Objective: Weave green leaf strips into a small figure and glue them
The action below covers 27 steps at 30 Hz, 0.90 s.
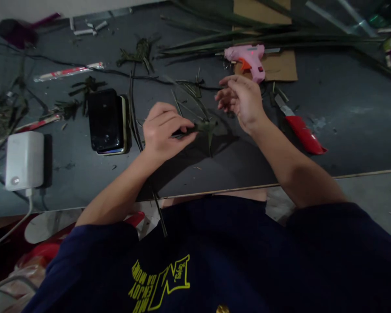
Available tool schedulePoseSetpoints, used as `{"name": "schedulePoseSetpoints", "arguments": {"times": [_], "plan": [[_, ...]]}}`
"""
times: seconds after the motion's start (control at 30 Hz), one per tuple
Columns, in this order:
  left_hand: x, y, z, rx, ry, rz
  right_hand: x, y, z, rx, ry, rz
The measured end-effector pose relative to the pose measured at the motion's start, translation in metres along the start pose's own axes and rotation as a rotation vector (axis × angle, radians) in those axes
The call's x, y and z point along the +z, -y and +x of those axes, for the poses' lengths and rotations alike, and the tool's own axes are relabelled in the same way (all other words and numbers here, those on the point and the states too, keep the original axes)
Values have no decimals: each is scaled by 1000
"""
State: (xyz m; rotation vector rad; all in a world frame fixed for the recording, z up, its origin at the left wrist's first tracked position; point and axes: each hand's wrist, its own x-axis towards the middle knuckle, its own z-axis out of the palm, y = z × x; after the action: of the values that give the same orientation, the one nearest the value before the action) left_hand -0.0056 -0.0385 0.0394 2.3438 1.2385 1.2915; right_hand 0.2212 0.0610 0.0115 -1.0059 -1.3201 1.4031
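Observation:
Between the thumb and fingers of my left hand (167, 130) is a folded green leaf piece (207, 127), its pointed ends and thin strands sticking out to the right and upward. My right hand (241, 100) hovers to the right of that piece, fingers loosely bent and apart, with nothing seen in them. Just beyond it lies a pink glue gun (247, 58) with an orange trigger, partly on a cardboard piece (285, 67). A red-handled utility knife (304, 132) rests to the right of my right forearm.
Dark phones (106, 119) lie stacked left of my left hand. A white power bank (24, 161) with a cable sits farther left. Long green leaves (198, 45) stretch across the back. Folded leaf pieces (140, 54), a red-and-white wrapped stick (68, 71) and a black cord (150, 79) are spread about.

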Motion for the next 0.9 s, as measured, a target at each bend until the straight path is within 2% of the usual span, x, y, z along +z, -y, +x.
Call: {"name": "schedulePoseSetpoints", "arguments": {"times": [0.07, 0.13, 0.2, 0.27, 0.33, 0.4, 0.47, 0.57, 0.63, 0.77, 0.9], "plan": [[0, 2, -3, 37, -186, 68, 4, -5, -3, 4, 87, -6], [3, -1, -4, 83, -322, 112, 15, -10, -13, -56, 245, -41], [9, -6, -3, 83, -401, 119, 31, -13, -26, -117, 416, -81], [14, -12, -3, -8, -433, 74, 44, -11, -40, -147, 553, -128], [17, -16, -3, -110, -399, 28, 51, -6, -49, -94, 550, -62], [17, -18, -4, -102, -319, 13, 52, 2, -52, -46, 513, -41], [15, -17, -5, 38, -255, 49, 50, 8, -52, -16, 459, 5], [16, -15, -7, 278, -212, 221, 48, 13, -50, 49, 392, 210], [19, -13, -8, 333, -187, 287, 47, 12, -49, 60, 376, 290], [21, -12, -8, 274, -224, 155, 45, 8, -46, -45, 383, 178], [19, -11, -11, 107, -249, 36, 41, 9, -45, -128, 346, -19]]}}
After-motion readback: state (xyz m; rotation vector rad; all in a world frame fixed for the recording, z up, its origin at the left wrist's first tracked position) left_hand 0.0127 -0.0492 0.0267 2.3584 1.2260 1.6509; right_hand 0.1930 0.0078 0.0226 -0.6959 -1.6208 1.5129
